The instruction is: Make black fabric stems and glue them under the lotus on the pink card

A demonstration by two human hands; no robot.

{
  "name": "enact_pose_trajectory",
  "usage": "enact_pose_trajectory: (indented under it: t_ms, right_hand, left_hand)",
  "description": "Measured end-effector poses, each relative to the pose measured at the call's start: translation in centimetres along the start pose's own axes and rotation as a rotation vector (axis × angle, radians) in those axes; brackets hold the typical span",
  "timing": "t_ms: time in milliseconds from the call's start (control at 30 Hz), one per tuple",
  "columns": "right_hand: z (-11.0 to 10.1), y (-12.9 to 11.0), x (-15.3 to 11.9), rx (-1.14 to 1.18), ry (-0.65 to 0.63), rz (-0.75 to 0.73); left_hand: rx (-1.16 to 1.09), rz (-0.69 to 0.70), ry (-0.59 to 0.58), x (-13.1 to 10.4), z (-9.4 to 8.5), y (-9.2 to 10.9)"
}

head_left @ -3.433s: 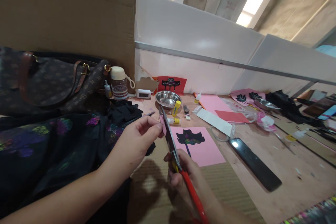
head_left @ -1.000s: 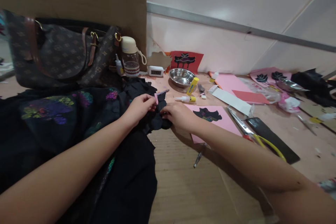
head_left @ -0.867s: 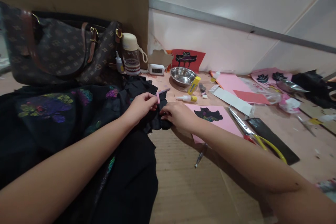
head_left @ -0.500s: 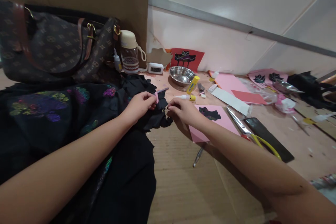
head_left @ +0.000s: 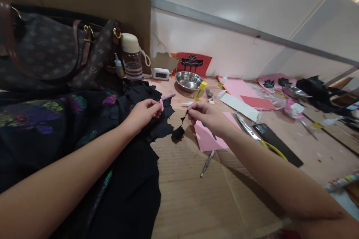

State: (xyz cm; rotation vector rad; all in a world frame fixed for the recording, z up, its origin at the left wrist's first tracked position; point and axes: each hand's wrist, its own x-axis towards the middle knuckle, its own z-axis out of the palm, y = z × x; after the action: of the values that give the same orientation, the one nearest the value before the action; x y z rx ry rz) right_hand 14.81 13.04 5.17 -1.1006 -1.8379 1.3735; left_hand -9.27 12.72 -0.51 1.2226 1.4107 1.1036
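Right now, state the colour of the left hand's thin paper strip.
The thin paper strip is pink, seen in the head view.

A pinkish surface point(head_left: 311, 158) runs along the wall here, a cardboard sheet point(head_left: 193, 201) laid over its near part and black fabric point(head_left: 131, 190) heaped at the left. Toward the wall I see a cream-lidded bottle point(head_left: 131, 59), a shiny metal bowl point(head_left: 189, 81) and a yellow glue stick point(head_left: 200, 91); rightward, a dark phone point(head_left: 276, 143) lies flat.
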Motion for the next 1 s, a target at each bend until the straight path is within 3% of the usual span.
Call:
enact_pose_trajectory:
  t_ms: [167,367,533,667,767,833,867,1000]
  right_hand:
    - [-1.5,-0.6,-1.7,0.112,0.015,-0.059]
    - [-2.0,-1.4,-3.2,0.377,-0.145,-0.128]
    - [0.6,-3.4,-3.2,0.171,-0.176,-0.185]
    - [3.5,-5.1,-2.2,-0.066,-0.16,-0.458]
    - [4.2,-5.8,-1.6,-0.41,-0.418,-0.598]
    - [3.7,-6.0,-1.8,-0.608,-0.604,-0.553]
    - [3.2,-5.9,-2.1,-0.669,-0.616,-0.513]
    - [-0.4,-4.8,-3.8,-0.677,-0.32,-0.388]
  left_hand:
    - [-0.037,0.004,0.02,0.0,0.1,0.1]
    - [-0.094,0.023,0.06,0.1,0.3,0.2]
    - [-0.085,0.035,0.069,-0.2,0.3,0.6]
    - [-0.048,0.042,0.08,-0.6,0.2,1.0]
    - [-0.026,0.036,0.075,-0.6,0.1,0.9]
    - [-0.014,0.025,0.058,-0.5,0.0,0.7]
    - [-0.008,0.019,0.049,-0.4,0.0,0.5]
    - [0.005,0.004,0.022,-0.2,-0.1,0.0]
